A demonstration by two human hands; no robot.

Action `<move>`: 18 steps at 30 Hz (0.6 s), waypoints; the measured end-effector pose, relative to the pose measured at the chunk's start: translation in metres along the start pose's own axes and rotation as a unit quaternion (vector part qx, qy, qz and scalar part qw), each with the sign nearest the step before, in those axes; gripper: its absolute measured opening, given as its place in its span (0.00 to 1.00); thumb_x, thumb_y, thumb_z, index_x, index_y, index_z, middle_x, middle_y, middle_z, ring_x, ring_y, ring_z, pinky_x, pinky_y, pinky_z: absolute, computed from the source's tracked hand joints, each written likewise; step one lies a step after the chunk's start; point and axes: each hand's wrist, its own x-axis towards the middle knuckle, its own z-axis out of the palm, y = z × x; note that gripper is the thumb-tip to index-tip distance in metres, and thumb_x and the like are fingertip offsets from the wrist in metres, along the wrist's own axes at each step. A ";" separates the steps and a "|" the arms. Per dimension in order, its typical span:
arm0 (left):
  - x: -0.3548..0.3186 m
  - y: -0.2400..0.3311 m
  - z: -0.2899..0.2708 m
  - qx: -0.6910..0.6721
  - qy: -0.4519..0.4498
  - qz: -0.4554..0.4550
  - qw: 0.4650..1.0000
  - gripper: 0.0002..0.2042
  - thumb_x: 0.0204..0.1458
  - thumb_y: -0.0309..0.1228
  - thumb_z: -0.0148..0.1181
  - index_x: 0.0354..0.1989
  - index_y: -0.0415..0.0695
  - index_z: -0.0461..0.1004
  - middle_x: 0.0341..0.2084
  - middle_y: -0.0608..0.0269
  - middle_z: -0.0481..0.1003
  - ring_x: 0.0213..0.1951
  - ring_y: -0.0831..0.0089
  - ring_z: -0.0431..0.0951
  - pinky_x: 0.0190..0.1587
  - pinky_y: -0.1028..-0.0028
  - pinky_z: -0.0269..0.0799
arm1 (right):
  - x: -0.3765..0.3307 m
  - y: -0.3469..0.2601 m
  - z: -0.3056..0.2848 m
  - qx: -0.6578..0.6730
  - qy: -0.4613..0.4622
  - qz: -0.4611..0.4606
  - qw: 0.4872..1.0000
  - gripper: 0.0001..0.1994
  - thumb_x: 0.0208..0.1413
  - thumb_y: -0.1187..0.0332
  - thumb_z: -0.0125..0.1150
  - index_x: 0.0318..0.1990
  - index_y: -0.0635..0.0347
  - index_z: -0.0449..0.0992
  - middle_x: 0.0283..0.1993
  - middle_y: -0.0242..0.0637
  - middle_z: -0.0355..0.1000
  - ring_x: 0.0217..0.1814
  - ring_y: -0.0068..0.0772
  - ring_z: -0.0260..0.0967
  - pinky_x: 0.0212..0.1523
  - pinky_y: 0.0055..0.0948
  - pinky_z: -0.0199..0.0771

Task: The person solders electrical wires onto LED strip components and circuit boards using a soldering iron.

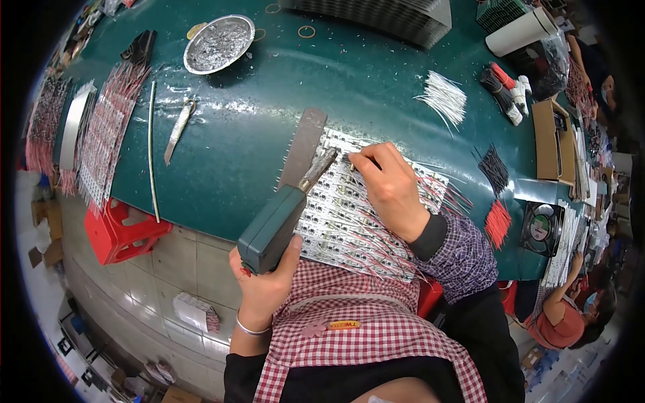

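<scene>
My left hand (265, 279) is wrapped round the dark green body of a soldering gun (272, 225). Its metal tip (321, 166) slants up and right to the upper part of a white panel of small circuit boards (322, 208). Close to that tip, my right hand (390, 188) is in a pinch over the panel; whatever sits between its fingertips is too small to make out. Red, white and black wires (440, 195) trail from the boards to the right, partly under my right hand and sleeve. Along the panel's left side lies a flat brown metal strip (304, 148).
White wires (443, 99), black wires (494, 169) and red wires (498, 225) lie in bunches on the right. A metal bowl of scraps (218, 46), a wrapped blade (179, 131) and wired panels (111, 134) are on the left. A small fan (543, 230) stands near another person (557, 322).
</scene>
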 end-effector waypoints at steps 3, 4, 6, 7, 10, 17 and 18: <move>0.001 0.000 0.000 0.003 -0.002 -0.006 1.000 0.08 0.47 0.17 0.66 0.37 0.35 0.77 0.23 0.67 0.76 0.19 0.85 0.69 0.20 0.83 0.61 | 0.000 0.000 0.000 -0.002 -0.003 -0.003 1.000 0.15 0.41 0.82 0.58 0.40 0.65 0.74 0.38 0.40 0.68 0.40 0.39 0.68 0.35 0.32 0.73; 0.001 0.000 0.001 0.007 -0.004 -0.010 1.000 0.07 0.47 0.18 0.66 0.36 0.35 0.77 0.22 0.67 0.75 0.19 0.85 0.69 0.20 0.83 0.61 | 0.001 0.000 0.000 -0.003 -0.004 -0.005 1.000 0.15 0.40 0.82 0.58 0.40 0.65 0.74 0.38 0.40 0.68 0.40 0.39 0.68 0.35 0.32 0.73; 0.002 0.001 0.001 0.011 -0.006 -0.015 1.000 0.07 0.47 0.18 0.66 0.35 0.35 0.77 0.22 0.68 0.75 0.19 0.85 0.70 0.20 0.83 0.62 | 0.001 0.000 0.000 -0.005 -0.006 -0.006 1.000 0.15 0.40 0.82 0.58 0.40 0.66 0.74 0.38 0.40 0.68 0.40 0.39 0.68 0.35 0.32 0.73; 0.002 0.001 0.001 0.027 -0.007 -0.025 0.999 0.07 0.47 0.20 0.67 0.33 0.35 0.77 0.23 0.65 0.76 0.22 0.82 0.72 0.24 0.80 0.65 | 0.001 0.000 0.000 -0.006 -0.007 -0.008 1.000 0.15 0.40 0.82 0.58 0.40 0.66 0.74 0.37 0.40 0.68 0.40 0.39 0.68 0.36 0.31 0.73; 0.004 0.002 0.001 0.052 -0.011 -0.031 0.998 0.07 0.46 0.23 0.69 0.31 0.35 0.77 0.23 0.62 0.78 0.24 0.78 0.75 0.28 0.77 0.68 | 0.002 0.000 0.000 -0.009 -0.008 -0.010 1.000 0.15 0.40 0.81 0.58 0.40 0.66 0.74 0.37 0.40 0.67 0.41 0.39 0.67 0.36 0.31 0.73; 0.002 0.005 0.001 0.045 -0.007 -0.045 0.998 0.08 0.45 0.23 0.69 0.31 0.35 0.77 0.24 0.64 0.78 0.24 0.79 0.75 0.27 0.77 0.69 | 0.001 -0.001 0.001 -0.013 -0.010 -0.007 1.000 0.15 0.40 0.81 0.58 0.41 0.67 0.74 0.37 0.40 0.67 0.40 0.39 0.67 0.37 0.32 0.73; 0.001 0.005 0.000 0.044 -0.001 -0.039 0.998 0.08 0.45 0.23 0.69 0.31 0.35 0.77 0.24 0.64 0.78 0.24 0.79 0.75 0.27 0.77 0.69 | 0.002 -0.001 0.001 -0.014 -0.012 -0.009 1.000 0.15 0.40 0.81 0.58 0.41 0.67 0.74 0.37 0.40 0.67 0.40 0.39 0.67 0.37 0.32 0.73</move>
